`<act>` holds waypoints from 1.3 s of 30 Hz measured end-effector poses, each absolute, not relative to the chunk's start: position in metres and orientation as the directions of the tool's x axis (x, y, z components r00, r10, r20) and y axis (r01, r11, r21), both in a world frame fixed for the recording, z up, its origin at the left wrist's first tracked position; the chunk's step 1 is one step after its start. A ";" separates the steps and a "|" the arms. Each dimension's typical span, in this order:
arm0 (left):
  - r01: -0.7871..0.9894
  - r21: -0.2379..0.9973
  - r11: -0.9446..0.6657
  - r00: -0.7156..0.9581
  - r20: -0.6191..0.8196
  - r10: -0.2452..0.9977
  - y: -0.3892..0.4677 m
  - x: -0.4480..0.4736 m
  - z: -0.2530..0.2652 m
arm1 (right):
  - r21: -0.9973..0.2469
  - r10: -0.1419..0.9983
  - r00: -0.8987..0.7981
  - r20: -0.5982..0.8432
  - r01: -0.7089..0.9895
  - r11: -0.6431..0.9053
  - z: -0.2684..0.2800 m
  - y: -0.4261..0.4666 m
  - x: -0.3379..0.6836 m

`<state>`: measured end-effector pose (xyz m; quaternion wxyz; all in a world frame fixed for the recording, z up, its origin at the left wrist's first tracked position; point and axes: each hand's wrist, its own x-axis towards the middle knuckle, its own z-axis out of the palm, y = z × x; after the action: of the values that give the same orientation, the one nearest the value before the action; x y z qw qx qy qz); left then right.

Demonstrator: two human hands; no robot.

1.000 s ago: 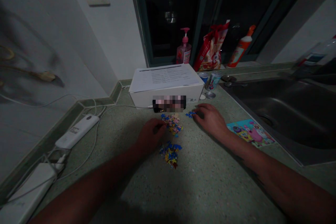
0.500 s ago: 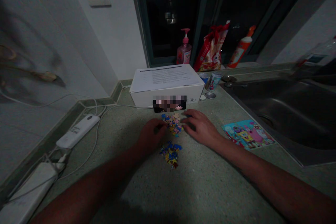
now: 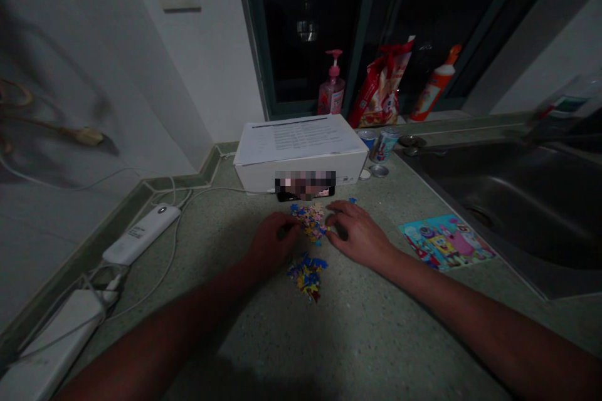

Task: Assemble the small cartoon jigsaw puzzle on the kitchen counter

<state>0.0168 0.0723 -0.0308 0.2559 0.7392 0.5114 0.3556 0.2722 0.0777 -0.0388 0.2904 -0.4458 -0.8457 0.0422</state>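
Note:
A loose heap of small jigsaw puzzle pieces (image 3: 312,220), pink, yellow and blue, lies on the counter between my hands. At its left edge is my left hand (image 3: 275,239), thumb and forefinger pinched together; what they hold, if anything, is too small to make out. My right hand (image 3: 358,230) rests at the right edge, fingers bent and apart, the thumb and forefinger tips close to pieces there. Nearer to me is a second heap of puzzle pieces (image 3: 308,272), mostly blue and yellow. A single blue puzzle piece (image 3: 352,200) lies just beyond my right hand.
Behind the heaps, a phone (image 3: 305,191) leans against a white box (image 3: 301,160). A cartoon picture card (image 3: 446,242) lies right, beside the sink (image 3: 508,200). Cans (image 3: 385,145) stand behind. Left are a white power strip (image 3: 141,235) and cables.
My right thumb and forefinger have drawn closer together at the heap's edge. A blue piece now shows beyond the right hand. My left hand has hardly moved.

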 end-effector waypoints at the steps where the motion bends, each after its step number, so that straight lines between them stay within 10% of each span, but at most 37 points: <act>1: 0.572 0.743 -0.348 0.226 0.265 0.937 0.072 0.017 -0.031 | -0.335 0.780 -0.435 0.451 0.727 0.599 -0.039 0.078 0.272; 21: 0.549 0.625 -0.555 0.417 0.371 0.830 0.069 0.022 -0.027 | -0.142 0.509 -0.564 0.650 0.568 0.811 -0.025 0.066 0.254; 39: 0.505 0.743 -0.440 0.348 0.290 0.891 0.072 0.019 -0.034 | -0.160 0.503 -0.522 0.688 0.568 0.808 -0.024 0.068 0.258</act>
<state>0.0187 0.0716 -0.0344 0.2763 0.7732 0.4516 0.3491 0.2575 0.0678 -0.0244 0.3801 -0.3073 -0.8714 -0.0423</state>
